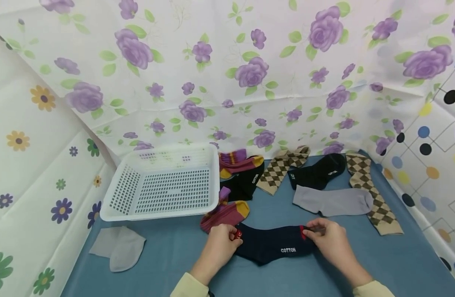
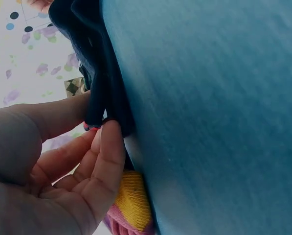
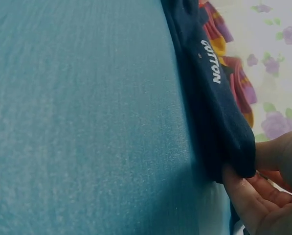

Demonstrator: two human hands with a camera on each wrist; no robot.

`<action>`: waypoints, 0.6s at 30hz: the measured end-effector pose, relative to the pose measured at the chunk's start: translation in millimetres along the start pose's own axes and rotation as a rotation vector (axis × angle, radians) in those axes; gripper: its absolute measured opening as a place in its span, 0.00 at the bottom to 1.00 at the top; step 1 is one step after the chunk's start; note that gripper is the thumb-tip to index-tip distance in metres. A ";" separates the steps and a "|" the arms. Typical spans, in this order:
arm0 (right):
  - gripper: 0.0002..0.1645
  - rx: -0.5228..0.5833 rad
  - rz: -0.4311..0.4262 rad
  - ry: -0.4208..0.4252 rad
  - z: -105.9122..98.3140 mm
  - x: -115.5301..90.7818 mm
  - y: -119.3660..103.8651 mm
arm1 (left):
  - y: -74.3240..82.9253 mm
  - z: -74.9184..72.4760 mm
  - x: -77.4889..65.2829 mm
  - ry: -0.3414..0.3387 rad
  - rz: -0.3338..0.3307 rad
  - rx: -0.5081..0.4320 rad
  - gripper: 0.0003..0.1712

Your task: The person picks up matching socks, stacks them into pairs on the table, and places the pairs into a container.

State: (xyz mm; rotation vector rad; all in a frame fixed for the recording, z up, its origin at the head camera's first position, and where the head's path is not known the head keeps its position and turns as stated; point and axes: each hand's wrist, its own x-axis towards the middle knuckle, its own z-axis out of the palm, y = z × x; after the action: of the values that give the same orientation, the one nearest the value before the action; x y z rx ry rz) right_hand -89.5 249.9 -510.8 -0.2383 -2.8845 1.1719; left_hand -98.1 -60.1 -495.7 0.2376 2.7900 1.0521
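Observation:
A navy sock (image 1: 266, 241) with white COTTON lettering and red bands near its ends lies stretched sideways between both hands, close over the blue cloth. My left hand (image 1: 219, 245) pinches its left end between thumb and fingers; in the left wrist view, two dark layers of the sock (image 2: 99, 73) show there. At its other end my right hand (image 1: 333, 241) grips the fabric. The right wrist view shows the right thumb and fingers around the end of the sock (image 3: 219, 117). A maroon sock with a yellow part (image 1: 231, 212) lies just beyond the left hand.
A white plastic basket (image 1: 171, 192) stands at the back left, with a folded grey sock (image 1: 119, 247) in front. Behind the hands lie black socks (image 1: 316, 171), argyle socks (image 1: 372, 189), a grey-lilac sock (image 1: 331, 201) and a striped purple sock (image 1: 232, 156). Flowered sheets form the walls.

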 end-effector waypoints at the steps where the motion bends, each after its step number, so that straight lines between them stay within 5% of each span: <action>1: 0.10 -0.012 -0.010 0.001 -0.2 -0.1 -0.5 | 0.5 0.5 0.0 0.000 0.002 0.014 0.09; 9: 0.10 -0.059 -0.058 0.003 1.0 0.6 1.5 | 1.7 0.4 -2.1 0.038 0.045 0.153 0.06; 18: 0.12 -0.052 -0.071 -0.076 3.0 1.1 1.9 | 1.2 -2.7 -4.4 0.031 0.015 0.146 0.07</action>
State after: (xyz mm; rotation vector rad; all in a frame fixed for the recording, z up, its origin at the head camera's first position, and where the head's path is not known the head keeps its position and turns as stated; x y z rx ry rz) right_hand -90.6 249.3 -514.3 -0.0937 -2.9638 1.1201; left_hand -94.2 -61.8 -492.5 0.2612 2.9004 0.8622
